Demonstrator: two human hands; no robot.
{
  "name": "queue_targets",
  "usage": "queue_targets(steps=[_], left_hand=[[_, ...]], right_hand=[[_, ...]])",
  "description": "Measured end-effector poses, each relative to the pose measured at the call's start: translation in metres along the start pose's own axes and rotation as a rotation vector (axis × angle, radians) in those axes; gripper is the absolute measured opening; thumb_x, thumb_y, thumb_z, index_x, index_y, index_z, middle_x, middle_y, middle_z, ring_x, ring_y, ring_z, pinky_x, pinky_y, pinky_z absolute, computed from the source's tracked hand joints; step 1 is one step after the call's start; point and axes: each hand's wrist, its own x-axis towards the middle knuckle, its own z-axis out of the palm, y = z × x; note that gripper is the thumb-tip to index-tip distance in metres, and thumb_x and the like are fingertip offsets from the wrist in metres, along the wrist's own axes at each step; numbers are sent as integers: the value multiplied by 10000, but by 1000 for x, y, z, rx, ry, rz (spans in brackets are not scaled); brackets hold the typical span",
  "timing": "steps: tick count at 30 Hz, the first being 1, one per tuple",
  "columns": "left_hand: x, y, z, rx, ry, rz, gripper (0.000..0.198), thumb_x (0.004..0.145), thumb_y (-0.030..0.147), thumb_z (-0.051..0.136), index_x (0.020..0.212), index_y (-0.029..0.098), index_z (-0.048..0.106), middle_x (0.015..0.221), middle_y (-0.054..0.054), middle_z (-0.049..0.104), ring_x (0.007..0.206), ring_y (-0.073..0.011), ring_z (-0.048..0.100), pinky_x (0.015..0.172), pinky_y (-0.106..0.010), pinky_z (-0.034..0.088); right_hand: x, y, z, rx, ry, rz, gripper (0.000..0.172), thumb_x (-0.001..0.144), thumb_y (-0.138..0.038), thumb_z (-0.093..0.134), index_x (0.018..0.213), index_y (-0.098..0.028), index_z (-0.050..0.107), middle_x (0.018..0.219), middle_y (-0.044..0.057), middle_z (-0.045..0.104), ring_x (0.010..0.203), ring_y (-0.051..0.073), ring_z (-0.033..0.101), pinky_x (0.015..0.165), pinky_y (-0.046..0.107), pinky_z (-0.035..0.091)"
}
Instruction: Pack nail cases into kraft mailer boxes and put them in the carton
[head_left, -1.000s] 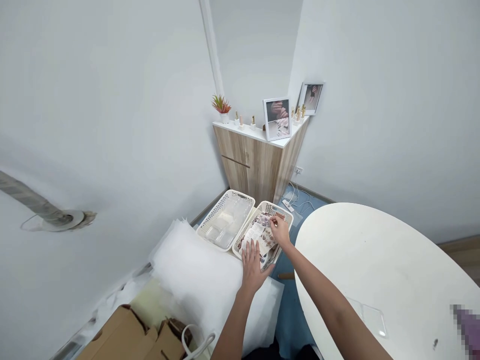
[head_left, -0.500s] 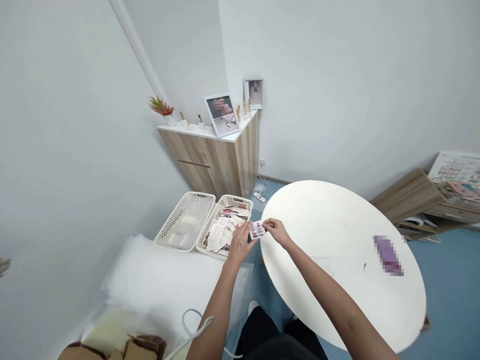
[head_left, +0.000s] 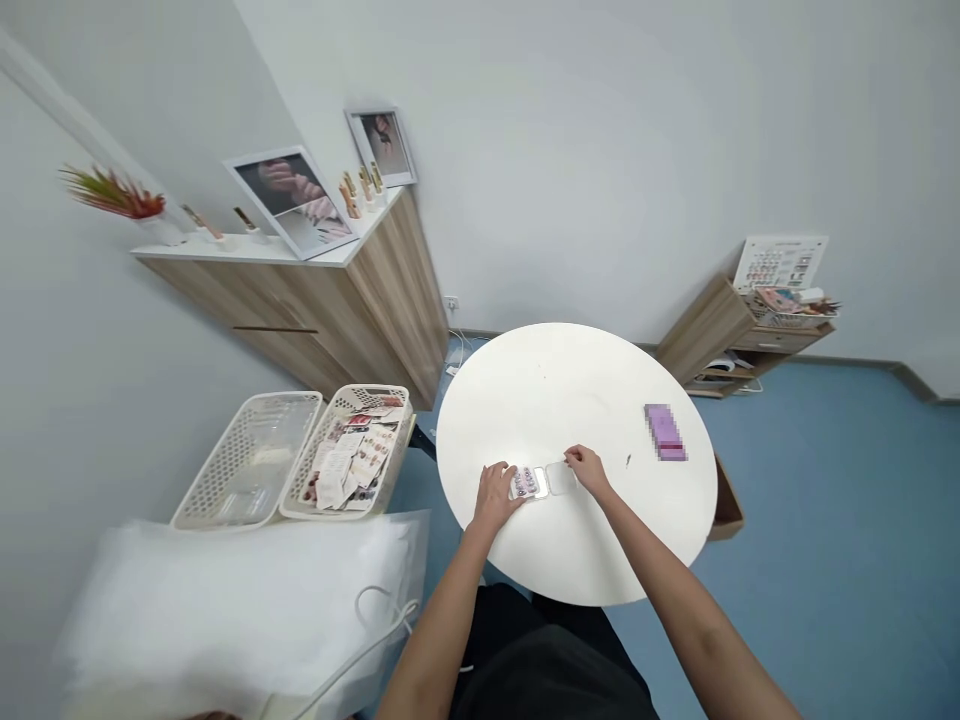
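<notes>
My left hand holds a small card of false nails, gripped at its left side between thumb and fingers. The nails look purple and glossy, set in rows. The card is over the left part of a clear plastic case lying opened out on the round white table. My right hand is closed in a pinch at the upper right corner of the case's other half. Whether the card rests inside the case or just above it, I cannot tell.
A blurred-out purple object and a small dark item lie farther right on the table. To the left stand a basket of printed cards and a basket of clear cases. A wooden cabinet stands behind.
Both hands have moved from beside the baskets to above the table, carrying the nail card to the clear case. My right hand has left the card for the case. The view has swung right.
</notes>
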Motion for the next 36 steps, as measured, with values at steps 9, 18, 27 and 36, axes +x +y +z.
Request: queue_targets(steps=[9,18,27,36], left_hand=[[11,-9,50,22,33,-105,502,579,330,844,1034,254,646,1227,-117,546,1266,-376,426,1167,-565,155],[8,-10,57,404,-121,-108,684,704,222,711,1340,237,460,1336,-112,466,1217,-320,452,992,-455,418],[0,-1,63,539,-203,-155,757,728,279,689,1408,237,357,1210,-89,444,1074,-247,509,900,-353,437],[-18,5,82,526,-220,-53,675,764,321,658,1376,198,403,1111,-84,521,1041,-270,517,880,-394,437]], right_hand=[[-13,63,-11,-209,12,109,207,768,-225,494,883,-202,664,952,65,697,834,186,640,723,284,467],[-13,52,2,-268,-59,208,237,800,-209,513,1006,-184,627,987,53,666,874,167,621,692,243,430],[-9,40,14,-331,-100,181,137,811,-166,521,882,-177,638,950,49,670,831,148,600,674,223,389],[-6,2,7,-531,-76,-135,266,885,-130,429,998,-219,653,931,38,687,825,151,595,655,234,357]])
